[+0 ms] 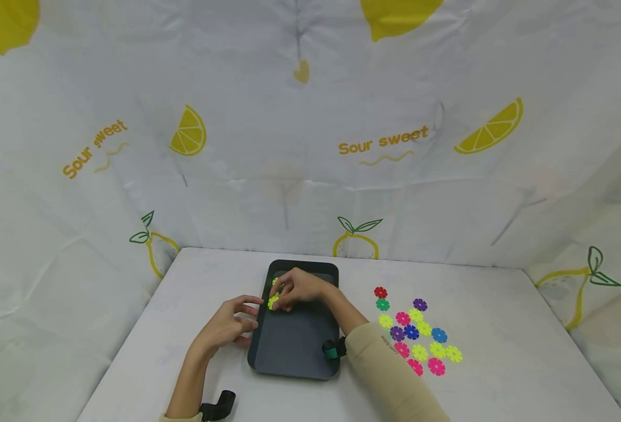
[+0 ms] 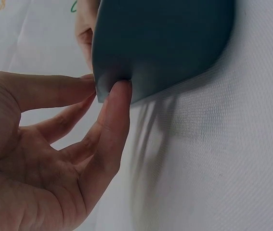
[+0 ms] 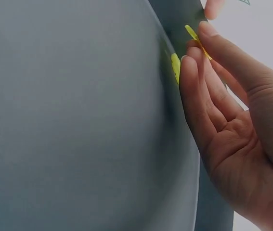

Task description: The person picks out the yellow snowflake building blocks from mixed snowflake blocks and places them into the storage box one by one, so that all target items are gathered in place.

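My right hand (image 1: 301, 287) is over the far left part of a dark grey tray (image 1: 294, 346), pinching a yellow snowflake disc (image 3: 198, 42) between thumb and fingers. Another yellow disc (image 3: 175, 67) is by the tray's inner side wall, close beside the fingers in the right wrist view. Along the outer left side, my left hand (image 1: 229, 321) touches the rim with spread fingertips. One fingertip (image 2: 122, 91) rests against the tray's outer wall in the left wrist view.
Right of the tray, several loose snowflake discs (image 1: 411, 332) in red, green, pink, purple, blue and yellow lie scattered on the white table (image 1: 500, 328). A lemon-print cloth (image 1: 268, 152) hangs behind the table. My right forearm (image 1: 384, 369) crosses the tray's right edge.
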### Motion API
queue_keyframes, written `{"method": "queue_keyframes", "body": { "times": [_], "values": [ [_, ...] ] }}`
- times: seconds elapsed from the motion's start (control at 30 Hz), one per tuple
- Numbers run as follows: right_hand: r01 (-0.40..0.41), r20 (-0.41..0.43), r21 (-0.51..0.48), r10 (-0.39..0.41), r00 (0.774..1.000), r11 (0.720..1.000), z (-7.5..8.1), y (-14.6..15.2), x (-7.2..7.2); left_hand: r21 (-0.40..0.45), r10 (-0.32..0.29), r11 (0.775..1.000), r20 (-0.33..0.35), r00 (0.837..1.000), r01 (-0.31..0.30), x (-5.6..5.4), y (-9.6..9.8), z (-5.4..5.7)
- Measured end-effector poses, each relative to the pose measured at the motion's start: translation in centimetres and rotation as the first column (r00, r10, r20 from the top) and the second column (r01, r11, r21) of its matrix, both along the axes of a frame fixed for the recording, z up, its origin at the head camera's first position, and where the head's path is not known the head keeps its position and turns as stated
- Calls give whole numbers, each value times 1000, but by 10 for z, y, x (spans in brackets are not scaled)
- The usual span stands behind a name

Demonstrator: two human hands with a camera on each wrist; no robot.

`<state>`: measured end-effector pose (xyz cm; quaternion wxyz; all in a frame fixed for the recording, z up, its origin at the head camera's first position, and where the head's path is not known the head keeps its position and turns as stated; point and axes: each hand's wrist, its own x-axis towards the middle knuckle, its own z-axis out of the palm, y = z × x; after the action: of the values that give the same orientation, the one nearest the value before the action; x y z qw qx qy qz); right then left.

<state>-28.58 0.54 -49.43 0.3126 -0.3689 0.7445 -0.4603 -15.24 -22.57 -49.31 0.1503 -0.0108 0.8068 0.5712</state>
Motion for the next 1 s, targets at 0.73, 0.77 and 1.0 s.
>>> {"method": "queue_keyframes", "body": {
  "times": [0.73,0.77,1.0],
  "values": [
    [-3,1,94,3,1000,996,6,-4,5,12,-8,1000,2,1000,8,0,-1,2],
    [-2,-3,98,3,1000,995,7,-4,5,12,-7,1000,4,1000,7,0,-1,1],
    [7,-25,119,-4,1000,993,11,0,7,13,-15,1000,7,1000,15,-1,-1,0]
  ]
}}
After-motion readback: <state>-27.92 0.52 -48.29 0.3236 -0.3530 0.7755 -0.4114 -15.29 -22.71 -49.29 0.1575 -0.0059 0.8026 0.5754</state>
